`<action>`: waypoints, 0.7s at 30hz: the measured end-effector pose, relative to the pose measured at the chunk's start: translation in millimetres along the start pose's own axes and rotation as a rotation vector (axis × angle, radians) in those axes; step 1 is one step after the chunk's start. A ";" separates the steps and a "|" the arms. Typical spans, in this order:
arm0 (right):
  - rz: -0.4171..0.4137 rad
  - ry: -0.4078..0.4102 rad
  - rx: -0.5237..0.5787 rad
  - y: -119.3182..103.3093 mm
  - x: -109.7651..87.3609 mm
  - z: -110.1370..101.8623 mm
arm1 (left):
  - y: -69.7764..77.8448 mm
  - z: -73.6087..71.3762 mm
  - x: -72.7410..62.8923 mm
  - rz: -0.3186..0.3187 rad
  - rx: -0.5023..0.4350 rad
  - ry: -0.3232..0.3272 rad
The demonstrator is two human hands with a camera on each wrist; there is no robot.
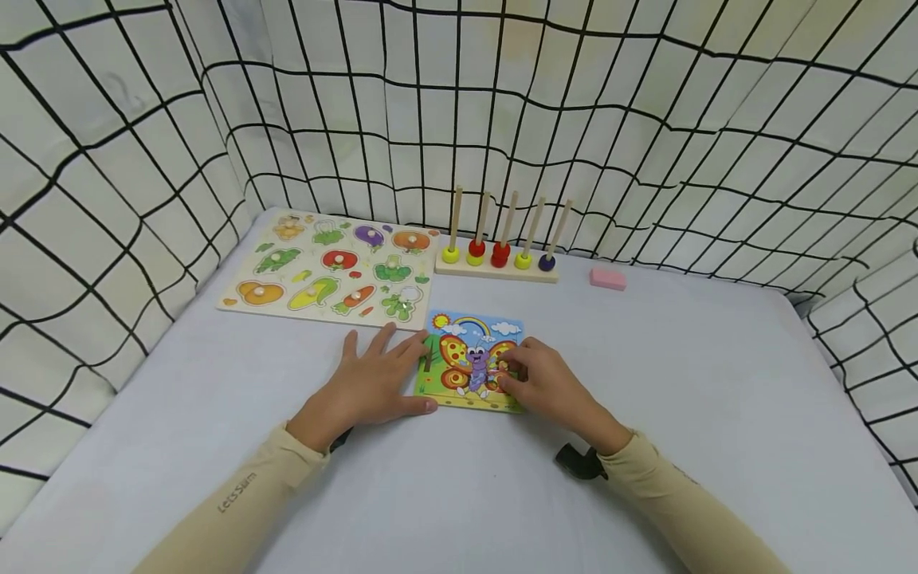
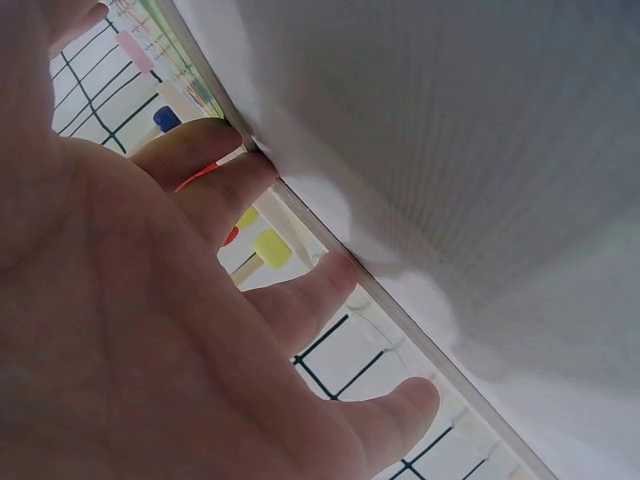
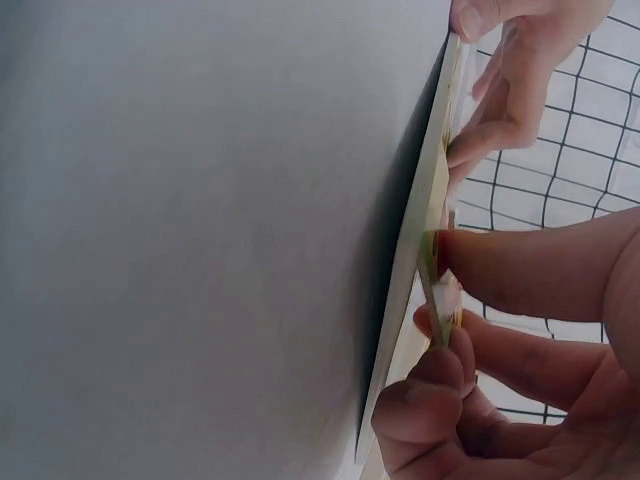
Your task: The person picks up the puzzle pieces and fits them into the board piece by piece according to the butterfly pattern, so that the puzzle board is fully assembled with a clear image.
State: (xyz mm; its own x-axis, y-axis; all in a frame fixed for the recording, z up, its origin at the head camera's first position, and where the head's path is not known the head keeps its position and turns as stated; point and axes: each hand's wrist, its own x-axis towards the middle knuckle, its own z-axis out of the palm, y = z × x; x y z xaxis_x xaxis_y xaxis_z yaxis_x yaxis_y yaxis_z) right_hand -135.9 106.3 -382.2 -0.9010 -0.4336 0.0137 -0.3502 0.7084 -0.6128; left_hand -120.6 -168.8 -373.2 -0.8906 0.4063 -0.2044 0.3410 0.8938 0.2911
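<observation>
A small butterfly jigsaw puzzle (image 1: 466, 325) lies on the white table in front of me. My left hand (image 1: 369, 385) is spread flat at its left side, thumb and fingertips touching the board's edge. At the puzzle's right side, my right hand (image 1: 551, 387) pinches a puzzle piece (image 3: 441, 290) between thumb and fingers. In the right wrist view that piece stands tilted against the board (image 3: 408, 265). The fingers hide part of the butterfly's right wing in the head view.
Behind the left hand lies a vegetable peg puzzle board (image 1: 326, 307). A wooden bead stacker (image 1: 496, 273) with upright pegs and coloured beads stands at the back, with a pink block (image 1: 607, 279) to its right. Black netting (image 1: 445, 88) over white cloth encloses the table.
</observation>
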 end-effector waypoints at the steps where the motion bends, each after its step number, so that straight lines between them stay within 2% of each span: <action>1: 0.005 -0.001 -0.007 -1.0 0.3 0.7 | 0.4 0.2 0.0 0.002 0.001 0.001; 10: 0.026 -0.016 -0.073 -4.9 2.5 2.7 | 1.6 -1.7 -0.6 0.006 0.012 0.002; 21: 0.044 -0.025 -0.044 -3.4 4.7 3.8 | -0.9 -2.2 0.4 0.010 0.021 -0.024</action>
